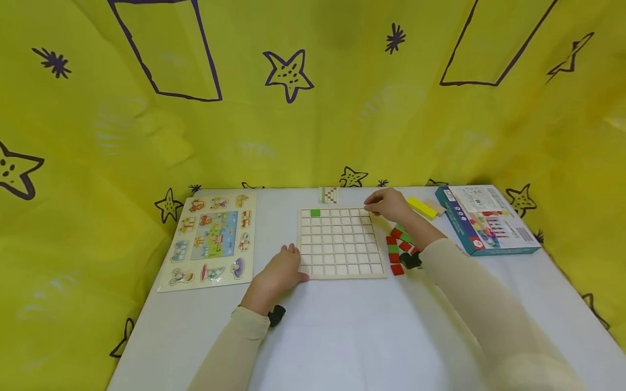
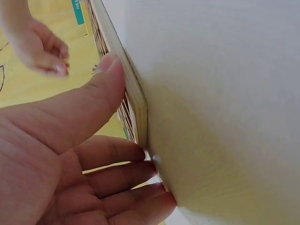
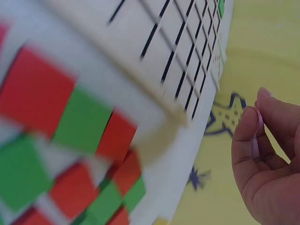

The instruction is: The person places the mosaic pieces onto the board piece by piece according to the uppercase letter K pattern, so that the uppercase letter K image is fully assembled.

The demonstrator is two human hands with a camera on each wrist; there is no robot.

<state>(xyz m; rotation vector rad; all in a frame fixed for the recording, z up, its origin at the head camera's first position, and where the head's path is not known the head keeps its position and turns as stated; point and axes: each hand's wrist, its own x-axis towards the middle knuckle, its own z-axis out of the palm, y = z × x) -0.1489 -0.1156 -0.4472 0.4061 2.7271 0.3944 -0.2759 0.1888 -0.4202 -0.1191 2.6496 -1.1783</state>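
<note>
White table [image 1: 342, 326] — picture puzzle [image 1: 213, 236], gridded board [image 1: 337, 239], coloured tiles [image 1: 393, 248] — yellow bar [image 1: 421, 208], box [image 1: 486, 217]

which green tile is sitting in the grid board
The green tile in the top row, second square from the left. It alone sits inside the board; the other green tiles in view lie off it, among red tiles to its right.

From my feed I see a white tabletop [image 1: 342, 336]; behind it and along both its sides is a creased yellow cloth [image 1: 342, 141] with dark-outlined stars [image 1: 289, 76]. Soft shadows fall on the tabletop.
</note>
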